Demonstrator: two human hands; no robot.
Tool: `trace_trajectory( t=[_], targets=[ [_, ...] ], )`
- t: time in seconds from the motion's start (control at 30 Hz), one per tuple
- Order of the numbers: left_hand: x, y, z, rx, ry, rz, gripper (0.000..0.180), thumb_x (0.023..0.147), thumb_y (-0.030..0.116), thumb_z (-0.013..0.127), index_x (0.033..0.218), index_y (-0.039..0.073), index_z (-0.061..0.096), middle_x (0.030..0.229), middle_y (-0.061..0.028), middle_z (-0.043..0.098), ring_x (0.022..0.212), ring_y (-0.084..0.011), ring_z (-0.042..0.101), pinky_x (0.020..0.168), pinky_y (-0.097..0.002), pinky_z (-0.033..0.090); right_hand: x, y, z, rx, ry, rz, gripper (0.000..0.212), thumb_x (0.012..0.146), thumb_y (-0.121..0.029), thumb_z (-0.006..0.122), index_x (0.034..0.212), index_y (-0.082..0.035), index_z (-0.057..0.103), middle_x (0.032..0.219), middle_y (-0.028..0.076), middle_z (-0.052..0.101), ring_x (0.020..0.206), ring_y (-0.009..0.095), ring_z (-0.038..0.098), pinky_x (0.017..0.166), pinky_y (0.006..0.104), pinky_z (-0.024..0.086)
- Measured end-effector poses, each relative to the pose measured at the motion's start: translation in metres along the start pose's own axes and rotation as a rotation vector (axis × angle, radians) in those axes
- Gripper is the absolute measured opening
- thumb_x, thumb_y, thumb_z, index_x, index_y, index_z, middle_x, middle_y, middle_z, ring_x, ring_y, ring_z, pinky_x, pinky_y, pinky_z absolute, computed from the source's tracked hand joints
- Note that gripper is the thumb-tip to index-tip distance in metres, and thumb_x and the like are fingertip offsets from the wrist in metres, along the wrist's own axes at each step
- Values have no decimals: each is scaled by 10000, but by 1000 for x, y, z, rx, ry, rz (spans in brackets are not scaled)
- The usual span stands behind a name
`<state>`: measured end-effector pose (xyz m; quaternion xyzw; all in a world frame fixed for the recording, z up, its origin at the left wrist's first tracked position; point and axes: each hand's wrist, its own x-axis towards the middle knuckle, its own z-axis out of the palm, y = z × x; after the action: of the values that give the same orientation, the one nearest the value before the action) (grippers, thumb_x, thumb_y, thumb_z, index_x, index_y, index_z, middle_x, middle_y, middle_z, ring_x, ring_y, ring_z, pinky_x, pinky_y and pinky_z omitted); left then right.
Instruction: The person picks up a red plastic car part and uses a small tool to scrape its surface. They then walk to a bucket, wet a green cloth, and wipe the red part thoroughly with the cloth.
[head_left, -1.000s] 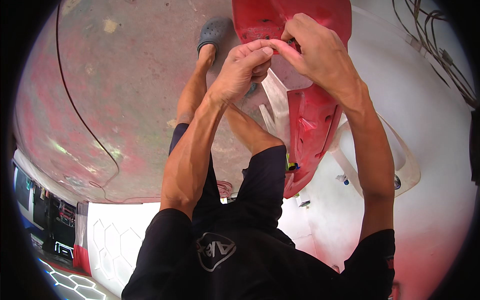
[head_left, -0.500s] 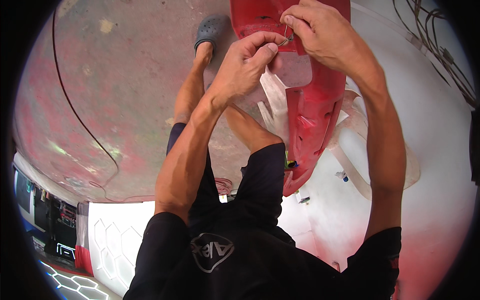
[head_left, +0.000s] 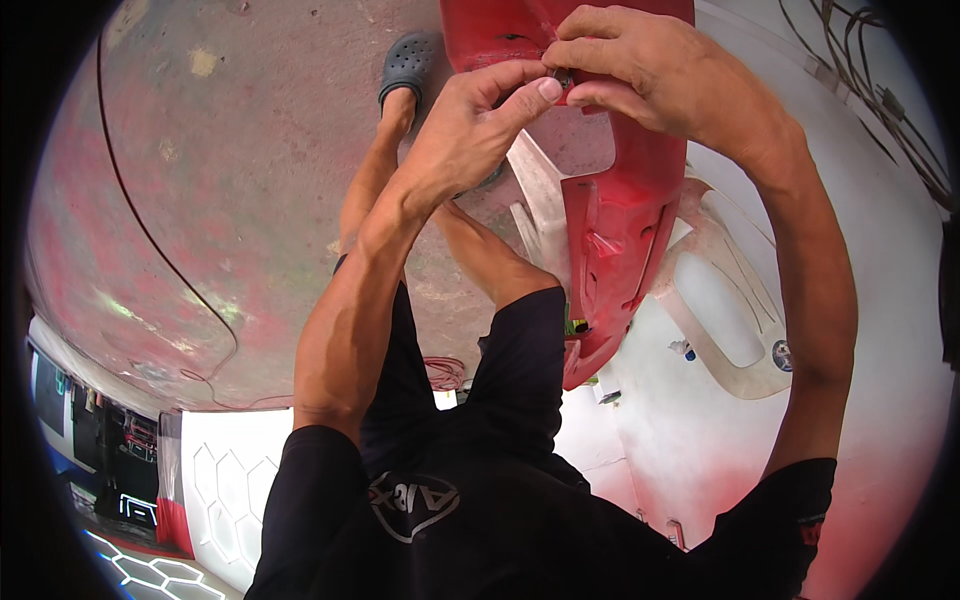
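Note:
A red, dusty car bumper stands in front of me, its inner side with slots and a large opening facing up. Over its upper part my two hands meet at a short piece of thin wire, mostly covered by the fingers. My left hand pinches it between thumb and forefinger. From the right, my right hand bends over the same spot, fingers curled and thumb just below. The wire's ends are hidden, and whether it passes through the bumper cannot be seen.
A pale bumper part with a large oval opening leans at the right. Another whitish piece lies behind the red bumper. Cables hang on the right wall. A dark hose crosses the stained floor, with a red coil near my legs.
My right hand has turned and lowered its fingers around the wire, its elbow swinging outward to the right. The wire loop seen before is now mostly covered. My left hand keeps its pinch.

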<state>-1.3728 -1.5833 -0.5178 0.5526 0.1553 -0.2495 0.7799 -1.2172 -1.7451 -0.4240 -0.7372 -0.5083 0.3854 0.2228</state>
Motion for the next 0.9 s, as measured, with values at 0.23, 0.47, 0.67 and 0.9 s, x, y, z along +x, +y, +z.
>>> trace_trajectory(
  t=[0.23,0.47,0.67,0.9],
  targets=[
    [1,7,6,26,82,-42,340,960,325,703,1115,23,728,993,-4,708,952,-87,610,887,-255,474,-19,19,45,-336,258,-101,67,880,-84,601,887,-25,631,876,124,612,833,295,624,760,398,512],
    [2,1,9,-45,154,-158,306,931,338,737,1049,56,737,939,16,694,887,-78,584,835,-236,452,-27,4,65,-340,319,75,52,861,-80,606,860,-28,609,909,118,603,835,298,631,730,404,517],
    [6,-5,1,-108,43,-129,351,909,327,762,1134,61,713,1007,-5,706,917,-101,618,874,-249,460,-27,9,71,-11,370,185,112,887,-108,612,839,-7,605,826,151,614,791,358,628,682,434,510],
    [4,-1,0,30,63,-32,287,929,230,742,1133,30,718,1013,-22,727,943,-103,652,867,-251,495,-26,10,85,109,529,224,155,893,-111,635,784,-8,592,722,144,588,682,357,588,632,444,490]
  ],
)
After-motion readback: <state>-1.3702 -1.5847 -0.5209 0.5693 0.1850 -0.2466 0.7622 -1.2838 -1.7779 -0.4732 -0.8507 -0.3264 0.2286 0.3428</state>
